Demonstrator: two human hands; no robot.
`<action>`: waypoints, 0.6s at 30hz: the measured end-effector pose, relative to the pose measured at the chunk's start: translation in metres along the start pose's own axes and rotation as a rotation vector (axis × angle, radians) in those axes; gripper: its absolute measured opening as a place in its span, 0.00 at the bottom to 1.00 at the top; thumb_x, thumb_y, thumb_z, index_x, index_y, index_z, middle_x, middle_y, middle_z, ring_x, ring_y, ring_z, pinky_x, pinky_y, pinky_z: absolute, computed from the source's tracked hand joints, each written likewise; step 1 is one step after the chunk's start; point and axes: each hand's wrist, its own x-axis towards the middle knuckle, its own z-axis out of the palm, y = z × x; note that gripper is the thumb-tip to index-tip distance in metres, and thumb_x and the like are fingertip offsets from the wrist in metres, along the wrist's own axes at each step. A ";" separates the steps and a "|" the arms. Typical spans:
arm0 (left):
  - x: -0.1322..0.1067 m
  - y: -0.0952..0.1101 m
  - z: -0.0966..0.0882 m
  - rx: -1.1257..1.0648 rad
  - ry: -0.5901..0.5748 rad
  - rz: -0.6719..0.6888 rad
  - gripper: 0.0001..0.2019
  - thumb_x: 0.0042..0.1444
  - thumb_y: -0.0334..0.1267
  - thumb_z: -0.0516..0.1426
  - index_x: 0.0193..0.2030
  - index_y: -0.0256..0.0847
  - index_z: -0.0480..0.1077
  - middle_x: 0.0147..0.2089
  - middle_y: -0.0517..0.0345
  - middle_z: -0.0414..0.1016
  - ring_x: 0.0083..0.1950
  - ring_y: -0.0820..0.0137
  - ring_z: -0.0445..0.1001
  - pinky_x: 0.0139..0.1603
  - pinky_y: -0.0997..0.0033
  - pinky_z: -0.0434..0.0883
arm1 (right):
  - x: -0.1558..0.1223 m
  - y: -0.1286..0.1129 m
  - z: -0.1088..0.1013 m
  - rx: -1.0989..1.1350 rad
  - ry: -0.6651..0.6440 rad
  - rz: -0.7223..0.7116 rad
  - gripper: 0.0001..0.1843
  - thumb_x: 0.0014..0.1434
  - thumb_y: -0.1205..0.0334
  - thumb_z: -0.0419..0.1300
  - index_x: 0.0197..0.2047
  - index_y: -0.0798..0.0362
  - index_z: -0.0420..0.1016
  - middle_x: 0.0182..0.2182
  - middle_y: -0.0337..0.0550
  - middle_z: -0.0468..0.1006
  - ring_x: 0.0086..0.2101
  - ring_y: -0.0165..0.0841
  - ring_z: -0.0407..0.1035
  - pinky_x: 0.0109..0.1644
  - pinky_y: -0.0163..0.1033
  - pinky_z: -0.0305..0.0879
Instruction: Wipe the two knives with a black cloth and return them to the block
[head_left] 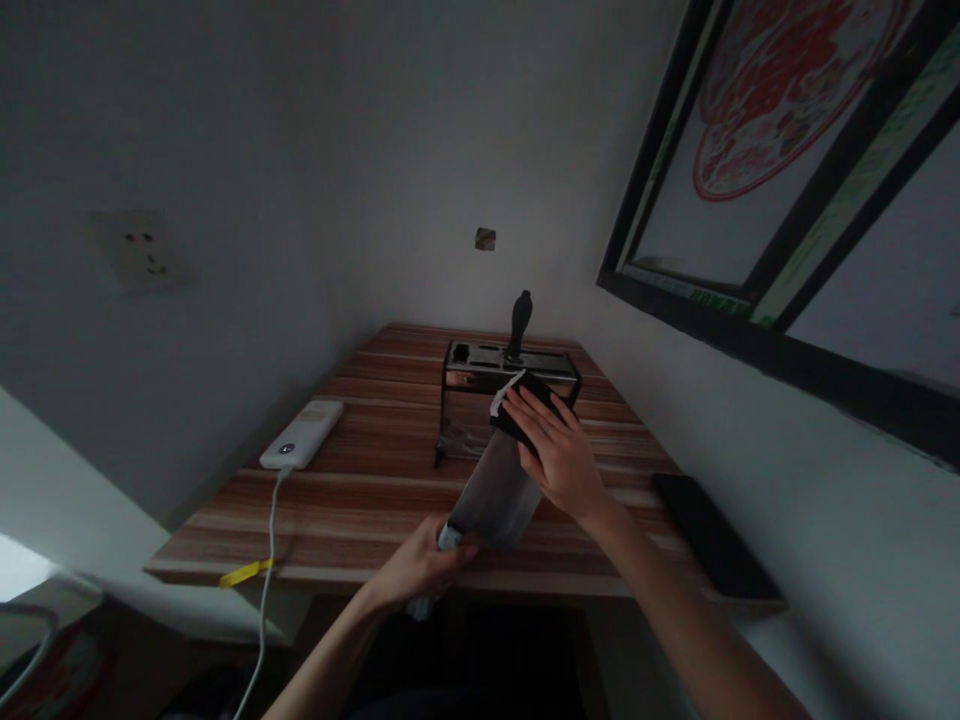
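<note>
My left hand (pixel 427 565) is closed around the handle of a cleaver (pixel 499 495), near the table's front edge. The broad metal blade points up and away to the right. Against its far end my right hand (pixel 551 440) presses a black cloth-like piece with a white edge (pixel 508 424), fingers bent over it. What it is exactly, I cannot make out. Just behind stands a knife rack (pixel 469 378) with a metal slotted top and clear front. One black-handled tool (pixel 520 322) sits upright in it, its lower part hidden.
The striped wooden table (pixel 382 440) meets walls at the back and right. On its left lies a white power bank (pixel 304 435) with a white cable (pixel 270 540) and yellow tag (pixel 244 573) hanging over the edge. A black phone-like slab (pixel 712 535) lies at the right.
</note>
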 end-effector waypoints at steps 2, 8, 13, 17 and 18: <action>0.000 -0.001 -0.001 -0.012 -0.008 0.004 0.17 0.50 0.48 0.58 0.25 0.40 0.56 0.14 0.72 0.50 0.13 0.84 0.47 0.12 0.82 0.48 | 0.003 0.001 0.000 0.021 0.021 0.023 0.27 0.61 0.65 0.45 0.64 0.52 0.52 0.63 0.40 0.56 0.63 0.32 0.46 0.66 0.50 0.41; 0.000 -0.001 0.000 -0.009 0.005 -0.004 0.18 0.48 0.50 0.59 0.26 0.40 0.57 0.15 0.73 0.50 0.14 0.84 0.46 0.12 0.82 0.48 | 0.010 0.005 -0.003 0.064 0.043 0.098 0.26 0.63 0.65 0.44 0.64 0.52 0.52 0.63 0.41 0.57 0.62 0.31 0.49 0.65 0.47 0.44; 0.000 -0.001 -0.001 0.009 0.020 -0.016 0.19 0.48 0.52 0.59 0.26 0.39 0.57 0.15 0.72 0.51 0.13 0.84 0.48 0.12 0.82 0.49 | 0.009 -0.002 0.000 0.034 0.056 0.105 0.27 0.61 0.66 0.45 0.64 0.54 0.52 0.63 0.43 0.56 0.63 0.33 0.47 0.65 0.48 0.44; 0.002 -0.002 -0.003 -0.034 0.016 -0.037 0.18 0.48 0.49 0.59 0.26 0.39 0.57 0.14 0.73 0.50 0.13 0.84 0.46 0.11 0.83 0.48 | 0.003 -0.015 0.006 0.043 0.042 0.091 0.27 0.60 0.67 0.47 0.63 0.55 0.54 0.62 0.44 0.57 0.63 0.34 0.47 0.65 0.50 0.42; 0.002 -0.002 -0.003 -0.050 0.013 -0.036 0.17 0.48 0.48 0.59 0.26 0.39 0.57 0.14 0.74 0.50 0.13 0.84 0.45 0.11 0.83 0.47 | 0.001 -0.020 0.009 0.055 0.026 0.080 0.28 0.60 0.67 0.47 0.63 0.56 0.54 0.62 0.44 0.57 0.63 0.34 0.47 0.65 0.50 0.42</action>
